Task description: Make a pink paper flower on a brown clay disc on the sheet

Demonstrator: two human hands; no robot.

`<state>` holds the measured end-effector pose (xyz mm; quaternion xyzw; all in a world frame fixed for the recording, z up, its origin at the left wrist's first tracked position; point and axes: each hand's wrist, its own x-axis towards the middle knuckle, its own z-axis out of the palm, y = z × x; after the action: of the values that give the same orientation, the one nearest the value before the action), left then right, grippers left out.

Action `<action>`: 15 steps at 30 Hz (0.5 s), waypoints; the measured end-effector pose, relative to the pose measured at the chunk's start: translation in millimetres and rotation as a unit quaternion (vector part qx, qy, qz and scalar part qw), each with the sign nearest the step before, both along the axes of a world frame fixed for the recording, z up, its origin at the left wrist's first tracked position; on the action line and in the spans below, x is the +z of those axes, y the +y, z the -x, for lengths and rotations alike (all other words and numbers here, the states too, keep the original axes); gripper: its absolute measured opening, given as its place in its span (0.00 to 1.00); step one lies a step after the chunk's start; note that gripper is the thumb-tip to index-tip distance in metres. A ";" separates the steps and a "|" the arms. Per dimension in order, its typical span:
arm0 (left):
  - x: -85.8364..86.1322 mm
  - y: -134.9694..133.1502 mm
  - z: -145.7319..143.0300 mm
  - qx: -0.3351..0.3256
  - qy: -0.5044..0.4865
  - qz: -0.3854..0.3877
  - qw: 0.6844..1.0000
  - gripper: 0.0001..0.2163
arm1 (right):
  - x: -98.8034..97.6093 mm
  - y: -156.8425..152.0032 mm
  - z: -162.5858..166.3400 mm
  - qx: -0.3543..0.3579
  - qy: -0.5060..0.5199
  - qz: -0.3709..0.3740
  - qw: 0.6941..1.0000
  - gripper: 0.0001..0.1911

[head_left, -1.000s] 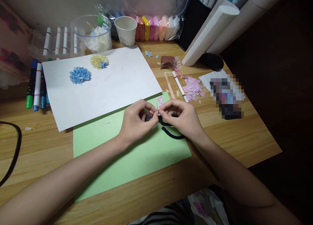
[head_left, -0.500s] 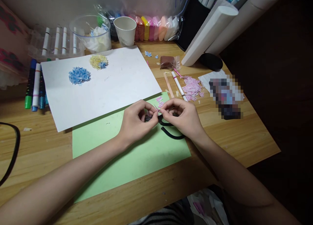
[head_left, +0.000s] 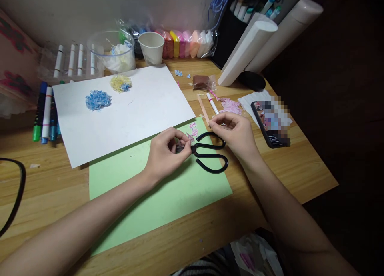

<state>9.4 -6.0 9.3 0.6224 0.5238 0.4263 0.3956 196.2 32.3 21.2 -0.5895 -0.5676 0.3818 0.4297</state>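
My left hand (head_left: 168, 150) is closed in a pinch on a thin pink-and-white paper piece (head_left: 190, 138) that sticks up past the fingertips. Under it, on the green sheet (head_left: 129, 208), lies a pair of scissors (head_left: 211, 145) with black loop handles; the hand covers the blades. Thumb and forefinger pressed together, my right hand (head_left: 235, 132) hovers by the near end of a flat wooden stick (head_left: 204, 109); whatever is between its fingertips is too small to make out. Pink paper bits (head_left: 193, 128) rest at the green sheet's top edge, and a larger pink pile (head_left: 230, 106) sits behind my right hand.
A white sheet (head_left: 150, 104) carries a blue shred cluster (head_left: 98, 100) and a yellow-blue one (head_left: 121, 84). Behind stand a clear tub (head_left: 126, 60), a paper cup (head_left: 151, 48) and bagged coloured clay (head_left: 186, 44). A phone (head_left: 271, 124) lies right, near white rolls (head_left: 249, 54).
My right hand has moved right and slightly up, away from my left hand, uncovering the scissor handles. My left hand stays nearly in place, still pinching the paper. The view has tilted slightly.
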 end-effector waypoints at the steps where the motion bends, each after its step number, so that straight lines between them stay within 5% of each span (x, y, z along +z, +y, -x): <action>1: -0.1 -0.1 0.4 -0.001 0.001 0.003 1.000 0.01 | 0.7 3.8 -5.4 -0.012 -0.008 0.000 1.000 0.06; 5: -0.5 -0.6 2.2 -0.006 0.000 0.008 1.000 0.01 | 6.9 11.4 -20.4 -0.016 -0.041 0.003 0.999 0.07; 10: 0.7 -0.1 2.3 -0.007 0.010 -0.001 1.000 0.01 | 12.2 -6.2 -1.4 0.134 -0.043 0.016 0.990 0.10; 15: 3.1 0.8 1.5 -0.012 0.017 -0.008 1.000 0.01 | 5.7 -21.4 21.4 0.163 -0.092 -0.036 0.982 0.04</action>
<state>7.9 -5.3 12.4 0.6389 0.5194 0.4153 0.3867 174.8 10.9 26.8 -0.5058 -0.7064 0.3702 0.3287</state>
